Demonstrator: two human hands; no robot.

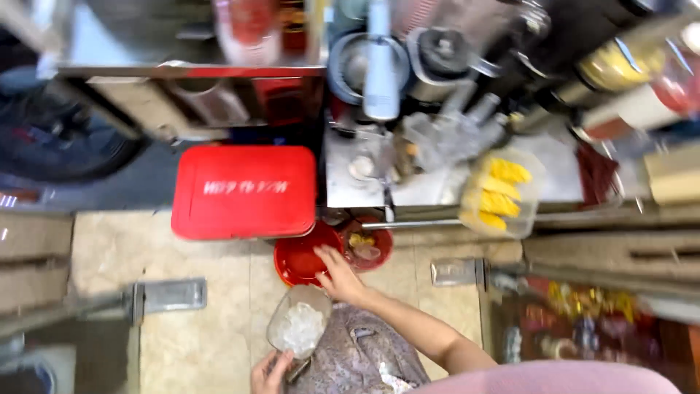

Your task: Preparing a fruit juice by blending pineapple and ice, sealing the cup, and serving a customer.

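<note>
My left hand (271, 371) grips the handle of a clear jug (299, 327) with crushed ice inside, held low above patterned fabric on my lap. My right hand (340, 276) reaches forward with fingers spread, over the rim of a red bucket (300, 257) on the tiled floor. Nothing shows in that hand. A second red bucket (368, 246) with scraps inside sits just right of the first.
A red cooler lid (244, 191) lies left of the buckets. Behind them stands a metal counter (357, 191) with blenders (381, 62), and a clear tub of yellow fruit pieces (502, 192). A grey metal plate (172, 295) rests on the tiles.
</note>
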